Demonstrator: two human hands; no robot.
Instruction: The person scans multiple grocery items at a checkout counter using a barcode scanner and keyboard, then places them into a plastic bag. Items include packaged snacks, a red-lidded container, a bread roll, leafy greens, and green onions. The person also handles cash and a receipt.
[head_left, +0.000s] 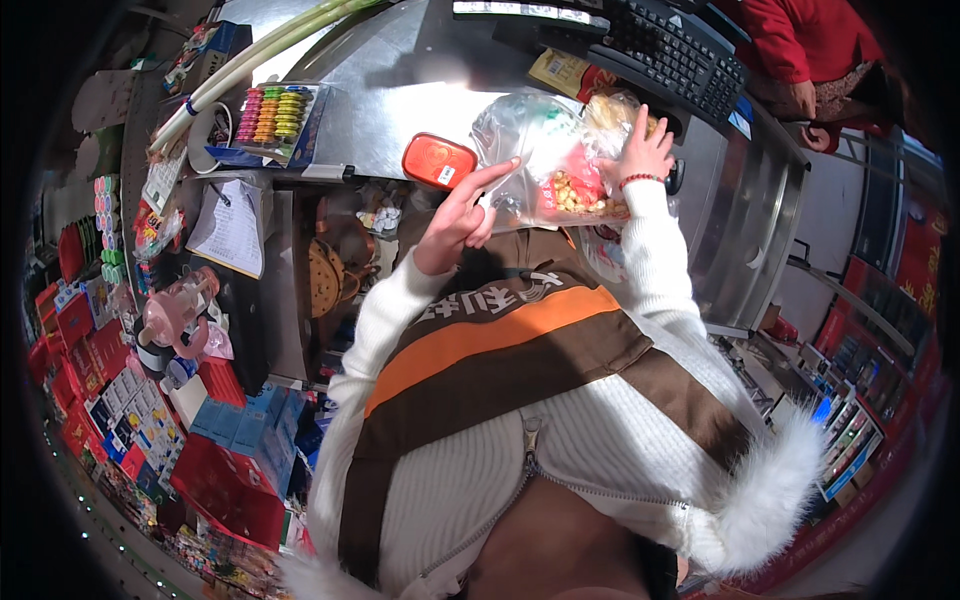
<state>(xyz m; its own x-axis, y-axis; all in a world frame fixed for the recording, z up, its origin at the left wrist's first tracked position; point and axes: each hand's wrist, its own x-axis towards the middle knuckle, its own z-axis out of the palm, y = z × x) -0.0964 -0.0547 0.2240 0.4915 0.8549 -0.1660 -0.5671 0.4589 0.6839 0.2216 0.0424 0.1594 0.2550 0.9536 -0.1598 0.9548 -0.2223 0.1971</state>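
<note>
A clear plastic carrier bag (514, 199) lies on the metal counter in front of me. Inside are a printed red-and-clear pack of yellowish pieces (574, 193) and something with green print. My left hand (461, 221) is at the bag's left edge, index finger stretched over the film and the other fingers curled on it. At the bag's right side, my right hand (645, 156) has its fingers spread, touching a knotted clear bag of pale yellow food (609, 116). Its palm side is hidden. A red lidded box with a heart pattern (440, 160) sits left of the bag.
A black keyboard (671, 56) and a yellow-and-red packet (570, 73) are beyond the bag. Spring onions (255, 64) lean over a display box of colourful rolls (270, 116). A clipboard with paper (229, 229) lies left. A person in red (810, 45) is at upper right.
</note>
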